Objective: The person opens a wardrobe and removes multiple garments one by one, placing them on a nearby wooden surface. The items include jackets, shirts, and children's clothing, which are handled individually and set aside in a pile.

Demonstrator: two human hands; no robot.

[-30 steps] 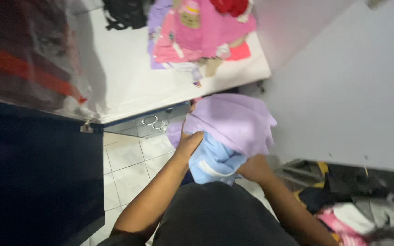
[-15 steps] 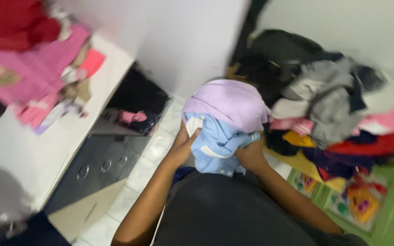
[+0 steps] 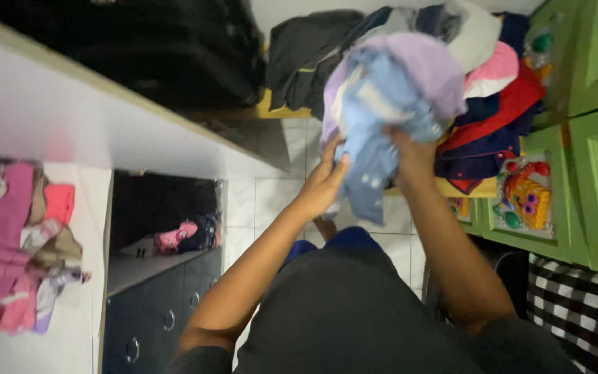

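A crumpled bundle of clothes [image 3: 389, 104], light blue cloth wrapped in pale lilac, is held up at chest height, gripped from below by the left hand [image 3: 325, 181] and the right hand [image 3: 410, 154], both closed on it. White tiled floor [image 3: 271, 201] is seen beneath, bounded left by a white counter [image 3: 70, 125] and right by a green cabinet [image 3: 576, 138]. Just behind the bundle, a heap of mixed garments [image 3: 493, 83] is piled.
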